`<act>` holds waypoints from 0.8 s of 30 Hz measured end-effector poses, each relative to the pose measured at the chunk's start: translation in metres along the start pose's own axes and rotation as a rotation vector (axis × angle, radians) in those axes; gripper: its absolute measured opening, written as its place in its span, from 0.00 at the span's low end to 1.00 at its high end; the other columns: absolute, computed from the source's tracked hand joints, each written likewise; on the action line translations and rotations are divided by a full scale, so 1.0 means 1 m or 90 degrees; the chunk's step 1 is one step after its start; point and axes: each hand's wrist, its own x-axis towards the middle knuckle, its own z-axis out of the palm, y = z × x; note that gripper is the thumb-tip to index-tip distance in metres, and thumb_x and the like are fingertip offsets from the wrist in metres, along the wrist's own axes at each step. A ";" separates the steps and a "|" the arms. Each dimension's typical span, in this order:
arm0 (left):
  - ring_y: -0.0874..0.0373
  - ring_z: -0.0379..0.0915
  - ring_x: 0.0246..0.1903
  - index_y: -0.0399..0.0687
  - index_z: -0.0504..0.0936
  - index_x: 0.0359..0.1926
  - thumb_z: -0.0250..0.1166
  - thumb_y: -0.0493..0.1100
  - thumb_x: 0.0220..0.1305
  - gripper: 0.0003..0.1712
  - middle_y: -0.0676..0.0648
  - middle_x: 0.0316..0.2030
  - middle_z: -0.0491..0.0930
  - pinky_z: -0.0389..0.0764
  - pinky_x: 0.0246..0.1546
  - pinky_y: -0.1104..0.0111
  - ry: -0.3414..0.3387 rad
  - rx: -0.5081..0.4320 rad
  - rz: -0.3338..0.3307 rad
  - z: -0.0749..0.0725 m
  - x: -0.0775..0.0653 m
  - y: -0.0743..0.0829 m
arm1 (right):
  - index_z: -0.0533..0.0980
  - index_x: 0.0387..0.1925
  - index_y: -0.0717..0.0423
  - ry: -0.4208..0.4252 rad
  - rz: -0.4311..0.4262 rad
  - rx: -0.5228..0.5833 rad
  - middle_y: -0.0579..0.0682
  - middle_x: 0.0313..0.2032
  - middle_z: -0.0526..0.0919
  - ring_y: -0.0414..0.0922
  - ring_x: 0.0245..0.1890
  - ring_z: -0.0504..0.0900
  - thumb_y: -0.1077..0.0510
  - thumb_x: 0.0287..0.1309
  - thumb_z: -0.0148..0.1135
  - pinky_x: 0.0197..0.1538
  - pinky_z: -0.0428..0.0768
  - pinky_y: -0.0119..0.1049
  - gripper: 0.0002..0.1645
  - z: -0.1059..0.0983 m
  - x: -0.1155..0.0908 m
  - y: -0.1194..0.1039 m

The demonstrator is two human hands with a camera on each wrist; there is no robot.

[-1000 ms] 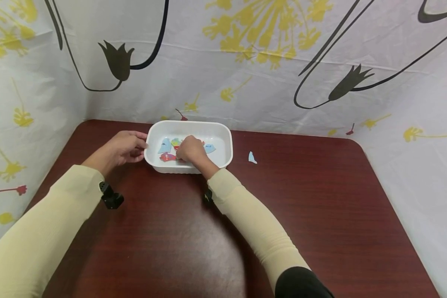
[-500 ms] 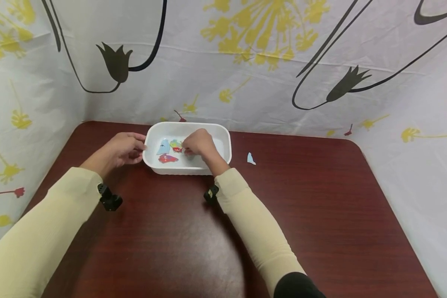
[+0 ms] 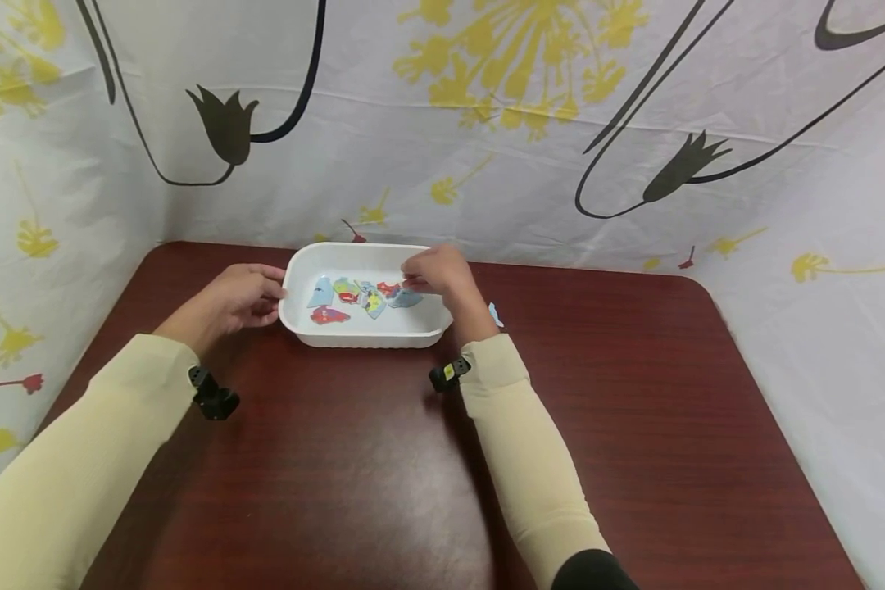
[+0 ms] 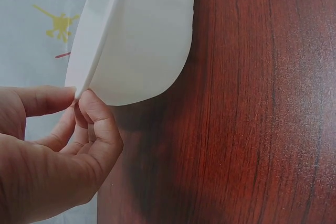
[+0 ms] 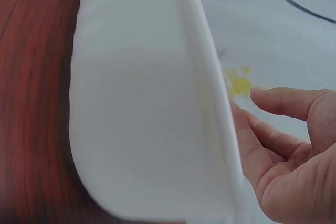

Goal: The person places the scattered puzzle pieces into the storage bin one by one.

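A white plastic tub (image 3: 369, 338) stands on the table and holds several small, irregular picture pieces. A light blue piece (image 3: 321, 292) and a red piece (image 3: 329, 315) lie at its left end. Towards the middle are a green-and-red piece (image 3: 346, 290) and a blue-and-yellow piece (image 3: 373, 301); another blue piece (image 3: 407, 300) lies right of them. My left hand (image 4: 63, 145) pinches the tub's left rim between thumb and fingers. Over the tub's right end hovers my right hand (image 3: 441, 270), thumb apart from the fingers. The rim partly hides those fingertips in the right wrist view.
A dark red wood-grain table (image 3: 634, 426) bears everything. Just right of the tub, a small light blue piece (image 3: 495, 315) lies on it, partly covered by the right forearm. A white patterned cloth (image 3: 531, 205) hangs behind the table and along both sides.
My right hand has moved right, from among the pieces in the middle of the tub to its right end, uncovering several pieces. The left hand stays on the rim.
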 end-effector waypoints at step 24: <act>0.59 0.70 0.32 0.45 0.61 0.69 0.56 0.38 0.69 0.29 0.46 0.45 0.68 0.79 0.34 0.71 0.000 0.014 0.007 0.002 0.001 -0.003 | 0.79 0.49 0.67 0.055 0.000 0.049 0.59 0.36 0.84 0.43 0.29 0.85 0.63 0.59 0.64 0.39 0.85 0.36 0.17 -0.060 -0.019 0.018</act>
